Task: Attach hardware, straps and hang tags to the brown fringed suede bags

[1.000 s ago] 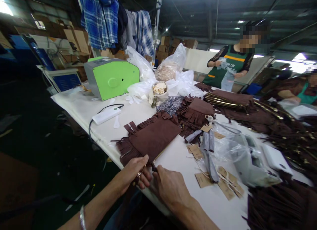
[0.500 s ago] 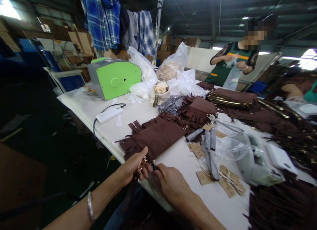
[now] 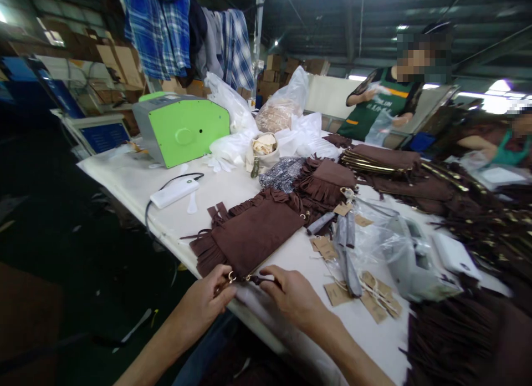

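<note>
A dark brown fringed bag [image 3: 257, 230] lies flat at the front edge of the table, its fringe towards the far and left sides. At its near corner, my left hand [image 3: 211, 294] pinches a gold clasp [image 3: 231, 276], closed on it with thumb and fingers. Beside it, my right hand [image 3: 291, 291] is closed on a dark brown strip [image 3: 260, 280] with a small gold ring [image 3: 248, 277] at its end. The clasp and the ring are close but apart. My fingers partly hide both pieces.
Paper tags [image 3: 376, 300] and grey rolls [image 3: 347, 258] lie right of the bag, near a tape dispenser [image 3: 415, 258]. A green machine [image 3: 187, 131] and a white power bank [image 3: 174, 193] stand left. More brown bags [image 3: 386, 158] are stacked right. A co-worker [image 3: 378, 108] handles clear plastic behind.
My left hand has turned over and moved slightly left, now pinching the clasp with its back upward. The right hand keeps its grip on the strip. The view has shifted slightly right.
</note>
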Demonstrator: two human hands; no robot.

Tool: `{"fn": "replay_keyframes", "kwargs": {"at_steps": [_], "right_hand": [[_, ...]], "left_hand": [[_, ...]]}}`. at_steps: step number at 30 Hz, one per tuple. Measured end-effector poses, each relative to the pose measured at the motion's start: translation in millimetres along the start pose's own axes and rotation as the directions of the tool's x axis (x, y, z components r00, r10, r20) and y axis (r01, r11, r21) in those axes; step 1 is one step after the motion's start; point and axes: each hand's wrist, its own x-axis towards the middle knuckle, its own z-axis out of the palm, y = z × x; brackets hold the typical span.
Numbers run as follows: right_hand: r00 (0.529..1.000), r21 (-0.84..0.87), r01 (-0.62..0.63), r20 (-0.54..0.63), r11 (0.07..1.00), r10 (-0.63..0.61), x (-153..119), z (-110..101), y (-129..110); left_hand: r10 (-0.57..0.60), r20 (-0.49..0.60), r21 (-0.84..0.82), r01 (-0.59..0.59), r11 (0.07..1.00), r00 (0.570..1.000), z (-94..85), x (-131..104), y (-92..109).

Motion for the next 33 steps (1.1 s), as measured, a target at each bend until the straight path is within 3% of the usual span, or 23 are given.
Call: {"fn": "replay_keyframes", "kwargs": {"at_steps": [5, 9, 13, 16, 20, 26, 29, 33], "right_hand": [[0.988, -0.143, -0.147, -0.069, 0.979, 0.138, -2, 9, -4], [0.998, -0.266, -0.055, -0.046, 0.962, 0.044, 28, 5, -4], [1.0, -0.366, -0.027, -0.02, 0.93, 0.022, 73, -11, -6], [0.999, -0.385, -0.049, -0.021, 0.922, 0.045, 88, -22, -6], [0.999, -0.398, -0.041, -0.032, 0.916, 0.031, 61, -21, -2], [0.99, -0.306, -0.133, -0.082, 0.943, 0.113, 15, -5, 4], [0.977, -0.187, -0.185, -0.142, 0.965, 0.16, 10, -6, 2], [0.986, -0.135, -0.118, -0.132, 0.984, 0.1, 6, -6, 1]], "left_hand": [[-0.109, -0.032, 0.0, 0.109, 0.994, 0.994, 6.1, 1, -12], [-0.124, -0.05, -0.051, 0.121, 0.991, 0.991, 9.0, 17, -17], [-0.025, -0.075, -0.08, 0.019, 0.997, 0.997, 12.8, 47, 1], [-0.018, -0.085, -0.195, 0.001, 0.981, 0.996, 15.1, 65, 13], [-0.078, -0.067, -0.272, 0.057, 0.961, 0.995, 10.5, 66, 4], [-0.221, -0.045, -0.331, 0.194, 0.923, 0.974, -2.4, 38, -14], [-0.196, -0.089, -0.267, 0.166, 0.949, 0.976, -0.8, 22, -11], [-0.228, -0.159, -0.151, 0.205, 0.967, 0.961, 0.0, 0, -17]]}}
